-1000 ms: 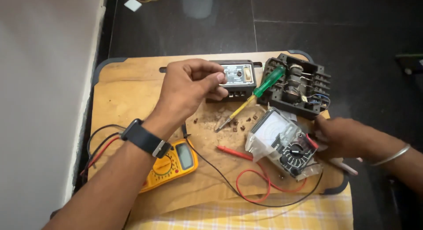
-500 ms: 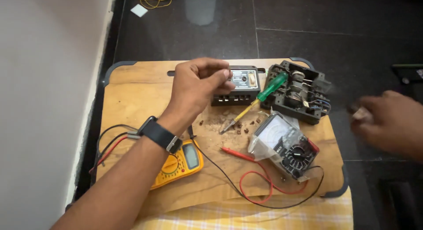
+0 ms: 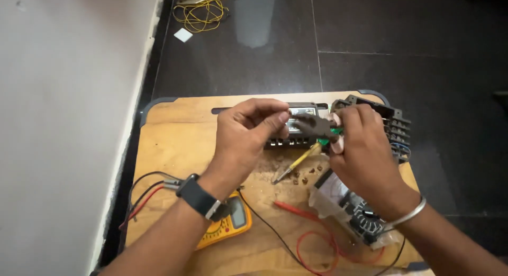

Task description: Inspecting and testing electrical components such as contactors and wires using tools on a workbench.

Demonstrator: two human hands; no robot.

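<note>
a: we see the wooden board (image 3: 174, 144) filling the lower centre of the frame, and a yellow multimeter (image 3: 227, 226) at lower left.

b: above it our left hand (image 3: 246, 136) and right hand (image 3: 362, 149) both pinch a small dark part (image 3: 315, 126) at centre frame.

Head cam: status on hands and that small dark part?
Left hand and right hand both pinching small dark part above wooden board. Yellow-shaft screwdriver and yellow multimeter lie below, untouched.
</note>
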